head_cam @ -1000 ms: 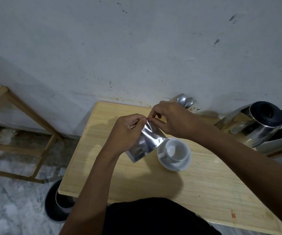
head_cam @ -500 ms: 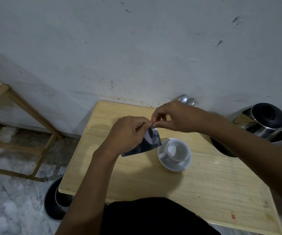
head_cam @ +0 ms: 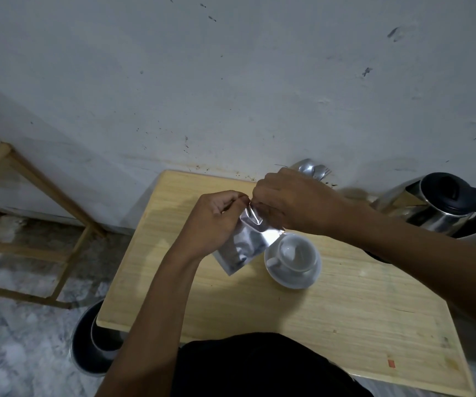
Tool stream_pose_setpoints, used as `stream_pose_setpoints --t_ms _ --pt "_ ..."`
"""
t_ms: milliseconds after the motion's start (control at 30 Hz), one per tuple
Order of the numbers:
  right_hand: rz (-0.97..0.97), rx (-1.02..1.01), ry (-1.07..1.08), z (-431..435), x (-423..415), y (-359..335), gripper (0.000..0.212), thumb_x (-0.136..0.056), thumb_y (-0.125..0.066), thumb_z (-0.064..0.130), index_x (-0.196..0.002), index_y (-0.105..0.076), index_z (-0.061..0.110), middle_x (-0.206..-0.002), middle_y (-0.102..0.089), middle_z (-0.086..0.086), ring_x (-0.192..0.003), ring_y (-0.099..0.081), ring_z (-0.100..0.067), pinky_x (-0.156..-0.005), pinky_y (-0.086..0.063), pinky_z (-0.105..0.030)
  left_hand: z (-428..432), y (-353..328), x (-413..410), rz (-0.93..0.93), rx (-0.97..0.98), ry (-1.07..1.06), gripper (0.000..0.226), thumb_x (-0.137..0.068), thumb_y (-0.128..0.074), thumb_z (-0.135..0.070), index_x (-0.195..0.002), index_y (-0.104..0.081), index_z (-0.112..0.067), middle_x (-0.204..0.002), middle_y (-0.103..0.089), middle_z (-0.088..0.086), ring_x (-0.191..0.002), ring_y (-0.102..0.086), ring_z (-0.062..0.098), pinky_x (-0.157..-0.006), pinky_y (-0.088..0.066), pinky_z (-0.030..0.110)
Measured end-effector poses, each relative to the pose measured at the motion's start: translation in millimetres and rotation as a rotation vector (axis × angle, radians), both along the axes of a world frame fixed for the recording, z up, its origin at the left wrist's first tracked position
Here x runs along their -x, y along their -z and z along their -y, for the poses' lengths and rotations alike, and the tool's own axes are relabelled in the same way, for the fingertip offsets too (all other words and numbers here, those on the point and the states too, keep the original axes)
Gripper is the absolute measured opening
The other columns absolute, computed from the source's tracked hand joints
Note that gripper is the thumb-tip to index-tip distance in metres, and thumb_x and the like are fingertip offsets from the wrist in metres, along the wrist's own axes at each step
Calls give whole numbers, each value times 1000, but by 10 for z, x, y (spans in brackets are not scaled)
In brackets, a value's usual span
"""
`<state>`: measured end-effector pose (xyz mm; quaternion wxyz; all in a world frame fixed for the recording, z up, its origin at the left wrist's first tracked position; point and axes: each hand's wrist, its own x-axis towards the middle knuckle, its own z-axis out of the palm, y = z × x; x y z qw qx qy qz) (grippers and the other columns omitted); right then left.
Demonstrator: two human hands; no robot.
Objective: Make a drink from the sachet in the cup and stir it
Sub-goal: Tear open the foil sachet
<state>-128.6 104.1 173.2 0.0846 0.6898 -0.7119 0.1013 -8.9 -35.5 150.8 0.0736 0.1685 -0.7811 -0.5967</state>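
A silver foil sachet (head_cam: 245, 242) hangs in the air above the wooden table (head_cam: 331, 308), just left of the cup. My left hand (head_cam: 214, 219) pinches its top left corner. My right hand (head_cam: 291, 199) pinches the top edge right beside it, fingertips nearly touching the left ones. A white cup (head_cam: 297, 253) stands upright on a white saucer (head_cam: 291, 277) below and to the right of the sachet; it looks empty. Spoons and a fork (head_cam: 314, 169) stick up behind my right hand near the wall.
A steel kettle with a black lid (head_cam: 443, 207) sits at the table's far right. A dark round bin (head_cam: 93, 342) stands on the floor by the table's left front corner. A wooden frame (head_cam: 30, 179) leans at the left wall.
The sachet has swung down and turned its shiny face toward me, hanging longer than half a second ago. Both hands stay pinched at its top, shifted slightly.
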Motion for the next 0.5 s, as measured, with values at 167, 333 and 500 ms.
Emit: stream_pose_setpoints --t_ms 167,333,500 --pt "-13 57 73 -32 71 67 19 -89 -49 17 -82 -65 13 -74 -63 -1 -67 -56 -22 -64 -32 -29 8 21 23 38 -39 -15 24 -96 -51 -21 -86 -73 -18 -75 -72 -1 -65 -58 5 -62 -44 17" --pt "410 -120 151 -59 194 -26 13 -89 -67 32 -93 -72 21 -80 -68 16 -66 -54 7 -74 -47 -27 16 51 29 12 106 70 23 -96 -52 -20 -87 -72 -16 -81 -73 -7 -71 -61 -1 -65 -43 9" --pt "375 -38 168 -92 137 37 9 -88 -69 23 -86 -71 15 -79 -70 7 -68 -57 -8 -73 -45 -25 0 53 54 -16 204 55 22 -95 -52 -19 -89 -72 -16 -83 -74 -3 -78 -67 16 -72 -51 28"
